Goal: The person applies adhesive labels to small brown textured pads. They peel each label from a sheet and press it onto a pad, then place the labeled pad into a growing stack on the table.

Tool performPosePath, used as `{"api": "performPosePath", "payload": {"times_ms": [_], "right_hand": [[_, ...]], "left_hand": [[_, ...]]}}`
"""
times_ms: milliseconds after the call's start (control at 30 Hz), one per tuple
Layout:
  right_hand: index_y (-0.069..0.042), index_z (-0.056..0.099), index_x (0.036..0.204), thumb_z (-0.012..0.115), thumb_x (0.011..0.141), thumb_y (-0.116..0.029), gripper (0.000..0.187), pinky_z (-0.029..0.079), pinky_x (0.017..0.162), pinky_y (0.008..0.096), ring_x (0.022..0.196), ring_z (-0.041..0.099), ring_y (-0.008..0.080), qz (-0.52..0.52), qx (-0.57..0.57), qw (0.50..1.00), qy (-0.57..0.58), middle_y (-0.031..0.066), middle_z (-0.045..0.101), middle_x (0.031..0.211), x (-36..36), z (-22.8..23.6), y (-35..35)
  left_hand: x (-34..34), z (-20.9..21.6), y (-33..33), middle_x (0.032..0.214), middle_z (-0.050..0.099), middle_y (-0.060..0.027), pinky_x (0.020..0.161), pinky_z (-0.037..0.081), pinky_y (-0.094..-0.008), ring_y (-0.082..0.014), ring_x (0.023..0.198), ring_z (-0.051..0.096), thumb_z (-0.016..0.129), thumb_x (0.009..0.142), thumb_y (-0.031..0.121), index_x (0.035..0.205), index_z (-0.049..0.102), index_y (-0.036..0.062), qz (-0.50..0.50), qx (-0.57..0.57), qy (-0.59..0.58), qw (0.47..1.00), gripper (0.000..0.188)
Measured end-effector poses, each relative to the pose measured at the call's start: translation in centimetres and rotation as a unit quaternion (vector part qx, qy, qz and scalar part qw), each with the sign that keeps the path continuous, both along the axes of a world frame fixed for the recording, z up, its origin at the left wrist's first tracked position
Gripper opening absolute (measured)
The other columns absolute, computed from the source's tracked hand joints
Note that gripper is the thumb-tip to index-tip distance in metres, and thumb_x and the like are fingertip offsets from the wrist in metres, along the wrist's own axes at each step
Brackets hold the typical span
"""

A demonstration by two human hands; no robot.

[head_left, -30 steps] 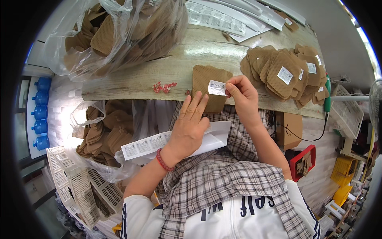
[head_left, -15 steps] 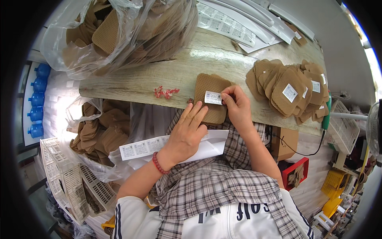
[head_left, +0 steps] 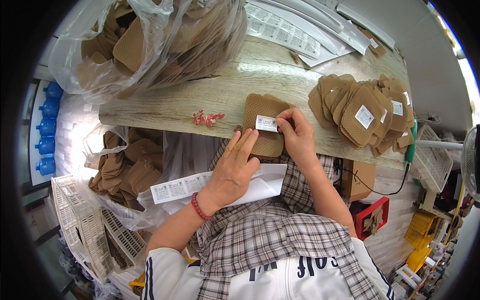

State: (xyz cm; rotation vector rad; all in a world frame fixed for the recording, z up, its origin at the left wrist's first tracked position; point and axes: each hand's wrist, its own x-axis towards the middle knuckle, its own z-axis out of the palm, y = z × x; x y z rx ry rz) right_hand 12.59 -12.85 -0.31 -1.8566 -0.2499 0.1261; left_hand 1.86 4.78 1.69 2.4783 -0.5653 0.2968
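Observation:
A brown textured pad (head_left: 266,145) with rounded corners lies at the near edge of the table, on at least one similar pad. Across its middle is a small white printed label (head_left: 266,123). My right hand (head_left: 298,135) pinches the label's right end between thumb and forefinger. Stretched out, the fingers of my left hand (head_left: 233,172) rest on the pad's left side, their tips at the label's lower left corner. Below that hand a white strip of printed labels (head_left: 180,187) lies across my lap, partly hidden by the hand and wrist.
To the right lies a heap of brown pads (head_left: 357,112), several with labels. A clear plastic bag (head_left: 195,45) of pads stands at the back left, another bag (head_left: 127,162) below the table. Label sheets (head_left: 285,30) lie at the back. Red scraps (head_left: 207,118) dot the table (head_left: 165,107).
The label now lies flatter on the pad. My right fingers stay at its right end, and my left fingertips have shifted slightly. Little else differs.

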Motion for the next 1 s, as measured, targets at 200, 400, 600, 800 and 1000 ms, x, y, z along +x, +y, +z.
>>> {"api": "performPosePath", "payload": {"times_ms": [200,400,600,800,1000], "right_hand": [[0.000,0.059,0.094,0.063,0.095,0.001,0.005,0.050,0.067,0.0276,0.072,0.059,0.0117,0.003,0.003,1.000,0.013,0.0055,0.065,0.080,0.1,0.3,-0.1],[0.000,0.059,0.094,0.064,0.094,0.001,0.005,0.051,0.067,0.0289,0.072,0.060,0.0130,0.000,-0.006,1.000,0.002,0.0070,0.065,0.080,0.0,0.1,0.0],[0.001,0.060,0.094,0.065,0.094,0.000,0.006,0.051,0.067,0.0303,0.072,0.062,0.0152,-0.009,-0.014,1.000,-0.009,0.0092,0.066,0.080,-0.2,0.2,0.2],[0.001,0.060,0.094,0.065,0.094,0.000,0.005,0.051,0.066,0.0311,0.071,0.062,0.0169,-0.016,-0.018,1.000,-0.017,0.0105,0.066,0.081,-0.4,0.0,0.2],[0.001,0.060,0.094,0.066,0.093,-0.001,0.006,0.051,0.066,0.0316,0.071,0.062,0.0179,-0.025,-0.020,0.999,-0.018,0.0108,0.066,0.081,-0.5,0.0,0.3]], "left_hand": [[0.0,-0.1,-0.1,0.149,0.041,-0.0272,0.118,0.036,-0.0552,-0.0409,0.139,0.045,0.068,0.086,0.006,0.078,0.058,-0.0009,0.005,0.009,-0.006,1.000,0.015],[0.1,0.0,0.0,0.153,0.038,-0.0267,0.117,0.036,-0.0553,-0.0388,0.140,0.044,0.071,0.085,0.008,0.077,0.058,-0.0011,0.004,0.011,-0.002,1.000,0.018],[0.2,0.6,-0.2,0.155,0.038,-0.0262,0.119,0.034,-0.0549,-0.0380,0.140,0.044,0.070,0.085,0.008,0.077,0.058,-0.0008,0.002,0.023,0.002,1.000,0.016],[0.2,1.0,-0.4,0.155,0.040,-0.0236,0.120,0.029,-0.0544,-0.0379,0.141,0.044,0.068,0.086,0.009,0.078,0.058,0.0009,0.004,0.056,0.006,0.998,0.015],[0.2,1.2,-0.5,0.155,0.042,-0.0219,0.121,0.028,-0.0543,-0.0375,0.141,0.044,0.067,0.086,0.010,0.078,0.057,0.0017,0.005,0.077,0.002,0.997,0.015]]}}
